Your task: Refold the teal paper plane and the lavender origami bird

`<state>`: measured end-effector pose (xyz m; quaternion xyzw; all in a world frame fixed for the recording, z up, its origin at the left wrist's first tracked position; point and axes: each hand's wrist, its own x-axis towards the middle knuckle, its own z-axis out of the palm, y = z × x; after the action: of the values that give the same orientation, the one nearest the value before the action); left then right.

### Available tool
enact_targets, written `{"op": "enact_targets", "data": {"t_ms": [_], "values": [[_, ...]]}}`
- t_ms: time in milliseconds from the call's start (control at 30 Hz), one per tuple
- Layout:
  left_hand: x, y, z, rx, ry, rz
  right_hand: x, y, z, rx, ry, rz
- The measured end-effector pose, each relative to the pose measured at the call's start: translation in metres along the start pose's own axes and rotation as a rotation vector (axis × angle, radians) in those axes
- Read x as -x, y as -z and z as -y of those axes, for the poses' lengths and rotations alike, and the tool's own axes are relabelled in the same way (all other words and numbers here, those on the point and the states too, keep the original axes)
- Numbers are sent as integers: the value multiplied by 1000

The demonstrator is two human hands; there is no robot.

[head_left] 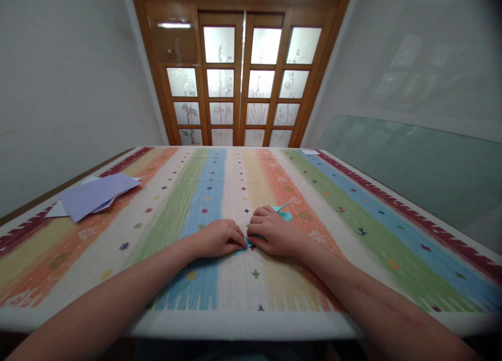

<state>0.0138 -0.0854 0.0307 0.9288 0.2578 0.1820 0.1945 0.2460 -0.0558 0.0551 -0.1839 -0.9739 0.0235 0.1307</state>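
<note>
A piece of folded turquoise paper (285, 214) lies low on the striped tablecloth, mostly hidden under my hands. My right hand (271, 230) is closed over its middle, and a flap and a thin pointed strip stick out beyond the knuckles. At the paper's left end, my left hand (223, 237) pinches it between thumb and fingers; a small turquoise edge shows beneath. The fingertips of both hands nearly meet. How the paper is folded between them cannot be made out.
Toward the left edge of the table (157, 256) rests a loose stack of lilac and white paper sheets (98, 193). A small white item (309, 152) lies at the far right corner. Beyond stand wooden doors (241, 89) with glass panes; a greenish glass panel (411, 167) leans at the right.
</note>
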Motion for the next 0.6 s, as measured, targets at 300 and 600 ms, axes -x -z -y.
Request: {"op": "enact_targets", "data": {"t_ms": [300, 600], "values": [[-1, -1, -4, 9, 39, -15, 0, -5, -3, 4, -45, -4], [0, 4, 0, -16, 13, 12, -5, -14, 1, 75, -134, -24]]}}
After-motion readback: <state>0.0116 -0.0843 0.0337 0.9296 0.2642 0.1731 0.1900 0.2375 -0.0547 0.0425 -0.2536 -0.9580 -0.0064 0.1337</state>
